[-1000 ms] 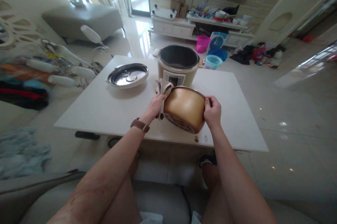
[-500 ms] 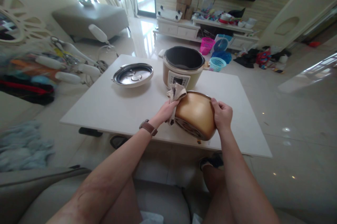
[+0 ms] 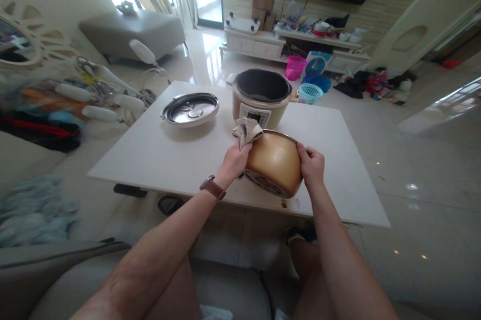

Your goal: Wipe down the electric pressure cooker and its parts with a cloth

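A golden inner pot is tilted on its side above the near edge of the white table, its bottom turned toward me. My right hand grips the pot's right rim. My left hand is closed on a beige cloth and presses it against the pot's left side. Behind the pot stands the cooker body, open and empty. Its lid lies upside down on the table to the left.
A drying rack with clothes stands left of the table. A TV cabinet and coloured baskets are at the back. My knees and a grey seat are below the table edge.
The camera shifted slightly. My left hand with the cloth has slid a little along the pot's left side, and the pot stays held by my right hand.
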Action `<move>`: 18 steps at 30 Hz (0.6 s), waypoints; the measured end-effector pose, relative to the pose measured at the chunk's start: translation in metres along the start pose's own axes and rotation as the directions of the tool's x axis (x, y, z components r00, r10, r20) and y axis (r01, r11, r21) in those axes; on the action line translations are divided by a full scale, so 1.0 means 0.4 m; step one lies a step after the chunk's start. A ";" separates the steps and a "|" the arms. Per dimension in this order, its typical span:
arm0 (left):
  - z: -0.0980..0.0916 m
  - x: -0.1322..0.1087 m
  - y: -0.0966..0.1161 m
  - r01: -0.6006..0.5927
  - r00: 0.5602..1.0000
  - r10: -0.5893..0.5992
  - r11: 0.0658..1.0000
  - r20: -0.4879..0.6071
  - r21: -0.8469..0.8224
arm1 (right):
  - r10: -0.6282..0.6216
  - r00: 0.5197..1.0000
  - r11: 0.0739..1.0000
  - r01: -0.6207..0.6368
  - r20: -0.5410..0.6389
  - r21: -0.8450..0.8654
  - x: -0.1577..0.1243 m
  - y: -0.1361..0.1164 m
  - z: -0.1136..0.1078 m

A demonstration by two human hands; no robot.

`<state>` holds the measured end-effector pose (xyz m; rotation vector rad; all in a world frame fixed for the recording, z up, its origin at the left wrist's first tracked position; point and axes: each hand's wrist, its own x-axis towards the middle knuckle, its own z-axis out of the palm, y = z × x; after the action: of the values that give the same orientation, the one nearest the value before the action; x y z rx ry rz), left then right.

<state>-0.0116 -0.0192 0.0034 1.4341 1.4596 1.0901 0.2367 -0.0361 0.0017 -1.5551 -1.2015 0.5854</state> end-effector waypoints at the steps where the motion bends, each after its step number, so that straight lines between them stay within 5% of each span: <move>1: -0.005 -0.010 0.010 -0.087 0.996 0.087 0.994 0.004 0.059 | -0.001 1.000 1.000 0.001 0.004 0.004 -0.001 0.001 0.005; 4: -0.013 -0.036 0.028 -0.308 0.951 0.306 0.930 0.045 0.200 | -0.007 1.000 1.000 0.007 0.001 0.016 -0.006 -0.003 0.017; 6: -0.014 -0.041 0.026 -0.328 0.944 0.325 0.918 0.049 0.225 | -0.009 1.000 1.000 0.010 -0.007 0.013 -0.012 -0.008 0.022; 12: -0.010 -0.001 -0.010 -0.090 0.996 0.090 0.996 -0.007 -0.005 | -0.025 0.998 0.999 0.024 -0.049 -0.025 -0.020 -0.016 0.030; 18: 0.003 0.037 -0.068 0.151 0.987 -0.158 0.968 -0.018 -0.203 | -0.037 0.998 0.999 0.036 -0.048 -0.012 -0.016 -0.008 0.025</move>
<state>-0.0195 -0.0041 -0.0223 1.1469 1.4161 1.1335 0.2245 -0.0380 0.0000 -1.5451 -1.1962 0.5158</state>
